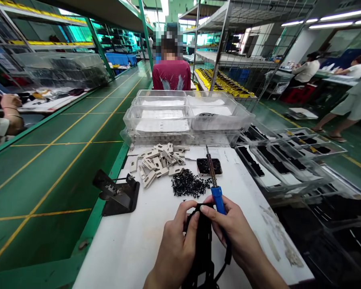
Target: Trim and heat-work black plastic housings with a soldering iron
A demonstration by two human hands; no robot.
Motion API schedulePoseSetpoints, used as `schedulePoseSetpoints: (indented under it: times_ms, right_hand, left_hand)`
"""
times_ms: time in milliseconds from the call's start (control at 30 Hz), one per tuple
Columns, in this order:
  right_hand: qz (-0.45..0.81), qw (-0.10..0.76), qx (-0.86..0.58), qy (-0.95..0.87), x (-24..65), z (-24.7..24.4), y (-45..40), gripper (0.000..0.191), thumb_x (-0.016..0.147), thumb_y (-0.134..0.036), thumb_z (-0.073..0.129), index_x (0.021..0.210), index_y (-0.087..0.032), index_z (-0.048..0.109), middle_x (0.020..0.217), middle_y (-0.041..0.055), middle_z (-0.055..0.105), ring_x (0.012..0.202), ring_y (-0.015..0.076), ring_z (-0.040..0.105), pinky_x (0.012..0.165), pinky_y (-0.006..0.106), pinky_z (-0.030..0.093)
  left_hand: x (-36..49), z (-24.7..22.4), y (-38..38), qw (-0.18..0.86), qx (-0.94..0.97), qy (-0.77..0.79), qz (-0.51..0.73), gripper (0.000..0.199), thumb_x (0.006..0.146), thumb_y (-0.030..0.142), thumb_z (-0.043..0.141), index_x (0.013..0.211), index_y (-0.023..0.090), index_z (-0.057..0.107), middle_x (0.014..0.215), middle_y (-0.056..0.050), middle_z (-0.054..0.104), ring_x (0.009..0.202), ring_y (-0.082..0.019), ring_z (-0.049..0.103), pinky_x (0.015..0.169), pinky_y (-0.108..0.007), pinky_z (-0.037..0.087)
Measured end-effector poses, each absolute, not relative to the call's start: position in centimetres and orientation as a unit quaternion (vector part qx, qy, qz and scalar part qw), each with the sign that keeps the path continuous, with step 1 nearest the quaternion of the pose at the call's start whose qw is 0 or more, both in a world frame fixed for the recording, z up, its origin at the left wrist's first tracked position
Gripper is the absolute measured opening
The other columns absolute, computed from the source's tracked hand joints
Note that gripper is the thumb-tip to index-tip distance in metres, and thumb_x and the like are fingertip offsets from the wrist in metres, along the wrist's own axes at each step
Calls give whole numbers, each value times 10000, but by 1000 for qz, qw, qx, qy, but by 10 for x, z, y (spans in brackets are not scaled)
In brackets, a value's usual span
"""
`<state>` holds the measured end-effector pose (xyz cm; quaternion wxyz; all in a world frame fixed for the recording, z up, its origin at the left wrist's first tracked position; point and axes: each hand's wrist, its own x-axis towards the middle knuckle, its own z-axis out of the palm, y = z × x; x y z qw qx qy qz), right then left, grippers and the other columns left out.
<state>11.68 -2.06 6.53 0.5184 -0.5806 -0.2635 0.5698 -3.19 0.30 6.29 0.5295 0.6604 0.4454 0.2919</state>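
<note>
Closest to the camera, the left hand (176, 251) pinched a black flexible strip (203, 241) between thumb and fingers, and the strip hung down to the white workbench (132, 257). The right hand (239, 237) was closed around the blue handle of a soldering iron (218, 200), whose metal shaft pointed up and away; a black cord ran down from the handle, and the right hand's thumb reached across to the strip.

Just left of the hands stood a black soldering-iron stand (117, 194) at the bench edge. Ahead lay a heap of small black clips (188, 183), beside a little tray of black parts (209, 166) and a scatter of beige plastic pieces (156, 160). Beyond them sat stacked transparent plastic trays (159, 116), and more trays holding black parts (276, 162) lined the right side.

Farther off, a person in a maroon shirt (171, 75) stood facing away, between metal shelving racks (222, 40). Other workers stood at the far right (307, 70), across a green floor (48, 188).
</note>
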Motion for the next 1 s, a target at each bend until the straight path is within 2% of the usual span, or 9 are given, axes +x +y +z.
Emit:
schedulePoseSetpoints:
  times_ms: [233, 433, 700, 867, 1000]
  right_hand:
    - [603, 470, -555, -327, 135, 71, -10, 384, 693, -421, 831, 823, -175, 565, 440, -109, 459, 252, 22, 321, 262, 133, 151]
    - [640, 446, -530, -332, 142, 70, -5, 371, 699, -423, 826, 777, -179, 558, 429, -108, 457, 228, 31, 324, 236, 142, 137]
    - [624, 462, -534, -334, 133, 63, -4, 368, 728, -460, 791, 778, -164, 578, 429, -92, 469, 233, 40, 357, 243, 145, 153]
    - [644, 458, -519, -326, 131, 58, -7, 378, 733, -473, 788, 764, -159, 579, 406, -96, 457, 230, 39, 352, 239, 144, 136]
    - [671, 447, -501, -315, 135, 55, -8, 386, 737, -481, 784, 766, -160, 572, 367, -103, 433, 227, 47, 341, 236, 148, 140]
  left_hand:
    - [-31, 62, 3, 565, 636, 440, 287, 361, 981, 474, 419, 1198, 191, 472, 595, 85, 425, 500, -97, 322, 444, -223, 230]
    - [-32, 63, 5, 557, 640, 443, 289, 357, 983, 472, 413, 1204, 195, 460, 581, 92, 389, 507, -100, 318, 463, -228, 231]
    - [-32, 64, 4, 542, 638, 468, 282, 343, 955, 501, 448, 1150, 220, 469, 634, 50, 513, 519, -110, 390, 470, -220, 281]
    - [-31, 66, 2, 556, 608, 492, 281, 404, 934, 523, 469, 1172, 197, 485, 580, 55, 499, 504, -118, 379, 475, -231, 248]
    - [-31, 67, 0, 539, 623, 491, 284, 340, 942, 478, 467, 1128, 202, 531, 603, 39, 539, 516, -127, 409, 496, -237, 276]
